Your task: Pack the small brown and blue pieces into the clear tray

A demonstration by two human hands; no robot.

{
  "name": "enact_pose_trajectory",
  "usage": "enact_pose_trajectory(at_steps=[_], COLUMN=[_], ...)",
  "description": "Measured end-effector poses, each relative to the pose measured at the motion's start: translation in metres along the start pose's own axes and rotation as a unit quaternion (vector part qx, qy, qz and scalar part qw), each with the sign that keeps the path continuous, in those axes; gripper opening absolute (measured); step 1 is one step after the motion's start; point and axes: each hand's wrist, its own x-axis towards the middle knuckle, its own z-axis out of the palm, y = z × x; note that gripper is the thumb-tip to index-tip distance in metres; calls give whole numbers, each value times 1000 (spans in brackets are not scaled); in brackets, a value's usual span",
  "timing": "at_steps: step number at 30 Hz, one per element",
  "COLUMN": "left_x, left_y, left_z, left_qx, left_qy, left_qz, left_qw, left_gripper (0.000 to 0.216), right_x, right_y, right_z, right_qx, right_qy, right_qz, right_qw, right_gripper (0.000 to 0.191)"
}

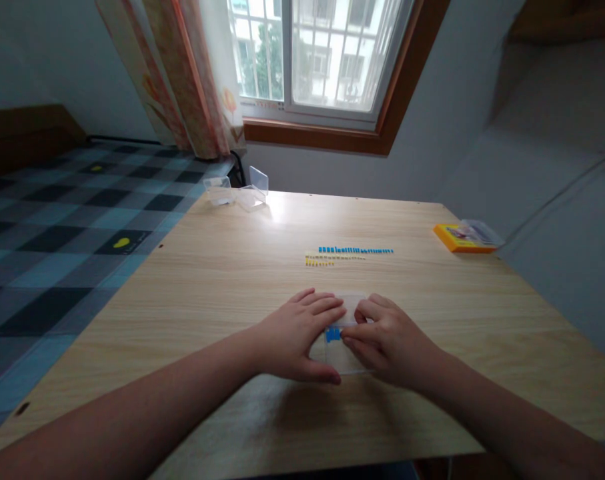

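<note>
A small clear plastic tray (pixel 351 305) lies on the wooden table (pixel 222 280) between my hands. Small blue pieces (pixel 333 333) sit in it. My left hand (pixel 297 333) rests with fingers stretched out flat, its fingertips on the tray's left edge and its thumb along the near side. My right hand (pixel 387 340) has its fingers curled and pinched beside the blue pieces, on the tray's right part. Farther back on the table lie a row of blue pieces (pixel 356 251) and a shorter row of yellow pieces (pixel 320 263).
Clear plastic boxes (pixel 237 190) with an open lid stand at the table's far left corner. An orange box (pixel 463 237) with a clear lid lies at the right edge. A bed with a checked cover (pixel 57 227) is left of the table. A window is behind.
</note>
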Motion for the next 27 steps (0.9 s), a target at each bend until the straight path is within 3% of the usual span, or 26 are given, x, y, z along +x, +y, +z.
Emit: enact_pose_trajectory(at_steps=[23, 27], left_x=[-1, -1], left_y=[-1, 0], left_z=[0, 0], left_qx=[-5, -8], left_qy=[3, 4], left_qz=[2, -4], left_qw=[1000, 1000], left_gripper=[94, 94], right_x=[-1, -2], right_y=[0, 1], right_z=[1, -1], right_qx=[40, 60], right_qy=[16, 54], right_qz=[9, 6], right_qw=[999, 997], right_gripper=[21, 24])
